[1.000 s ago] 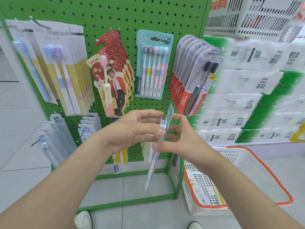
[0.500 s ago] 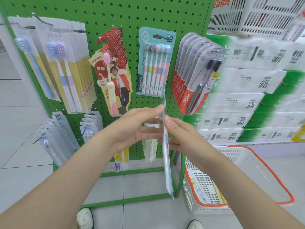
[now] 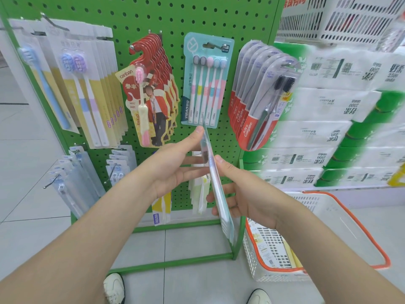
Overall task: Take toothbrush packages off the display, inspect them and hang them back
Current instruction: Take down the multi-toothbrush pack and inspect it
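The toothbrush package (image 3: pixel 213 174) is in the air in front of the green pegboard (image 3: pixel 153 18), low down and near its middle. Only its thin edge faces the camera, and its top end tips toward the pegboard. I think it is turned this way so the person can look at its flat sides.

The right hand (image 3: pixel 245 198) grips the lower half, thumb on one side and fingers curled round the other, so it cannot drop. The left hand (image 3: pixel 173 170) lays straight fingers against the upper half, thumb tip near the top edge, to keep it steady. So the hands are close together, both on the package.

Higher on the pegboard hangs a pack of five brushes (image 3: pixel 206 84). A white basket (image 3: pixel 350 218) stands on the floor by the pegboard's right foot.
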